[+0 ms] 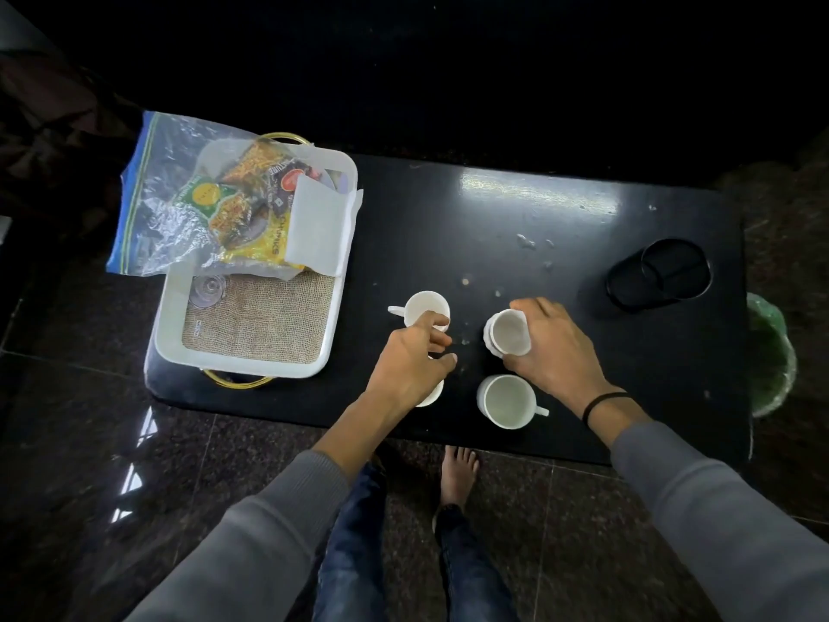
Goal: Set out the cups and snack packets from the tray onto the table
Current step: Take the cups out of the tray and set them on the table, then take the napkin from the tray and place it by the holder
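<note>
Grey sleeves reach in from 6 o'clock over a glossy black table [493, 226]. The right grip [551, 347] is wrapped round a tilted cup [509, 332] near the table's centre, with the cup's mouth turned toward the camera. The left grip [412, 365] hovers with curled fingers at the rim of a far cup [424, 307], at its 12 o'clock; whether it pinches that rim cannot be told. Under its palm a hidden cup [433, 395] shows only as a sliver. A near cup [504, 401] stands upright at 4 o'clock of that hand, with its handle pointing to 3 o'clock. The packets [251, 204] lie in the tray [170, 325] at 10 o'clock, partly inside a clear bag [161, 172] that spills over the far-left rim. A black holder [659, 273] sits at 2 o'clock.

The cups look like glazed ceramic: stiff, light, smooth and easily chipped. They are best taken by the handle or round the body and set down softly. The packets look light, crinkly and apt to slide, so pinching a sealed edge should serve.
</note>
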A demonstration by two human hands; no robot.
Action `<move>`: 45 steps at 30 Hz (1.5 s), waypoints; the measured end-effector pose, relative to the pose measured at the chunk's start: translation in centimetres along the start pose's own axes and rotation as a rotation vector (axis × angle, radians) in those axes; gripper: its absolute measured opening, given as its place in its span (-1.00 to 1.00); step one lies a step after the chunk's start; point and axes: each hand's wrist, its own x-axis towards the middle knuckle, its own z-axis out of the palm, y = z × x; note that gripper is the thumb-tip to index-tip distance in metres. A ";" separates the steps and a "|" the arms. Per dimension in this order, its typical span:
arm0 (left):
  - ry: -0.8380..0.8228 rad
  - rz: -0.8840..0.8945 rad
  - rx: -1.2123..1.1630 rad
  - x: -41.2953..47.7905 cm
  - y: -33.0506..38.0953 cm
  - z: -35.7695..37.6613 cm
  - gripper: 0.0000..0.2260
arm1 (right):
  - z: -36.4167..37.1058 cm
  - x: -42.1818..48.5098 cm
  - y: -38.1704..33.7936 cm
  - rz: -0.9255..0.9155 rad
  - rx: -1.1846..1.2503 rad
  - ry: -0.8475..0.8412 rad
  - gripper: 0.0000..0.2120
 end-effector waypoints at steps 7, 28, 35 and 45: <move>0.014 -0.001 -0.021 -0.8 1.0 -0.8 -0.58 | -1.9 0.0 -1.0 -0.023 -0.030 -0.045 -0.29; 0.402 -0.050 0.268 6.2 -3.7 -15.5 -0.61 | -1.3 10.5 -20.8 -0.354 0.003 -0.110 -0.52; 0.359 -0.137 0.419 9.6 -6.7 -18.1 -0.39 | 1.8 13.4 -25.4 -0.354 -0.015 -0.199 -0.55; 0.336 -0.116 0.476 11.6 -6.7 -18.6 -0.61 | 1.6 14.4 -26.1 -0.238 -0.003 -0.239 -0.53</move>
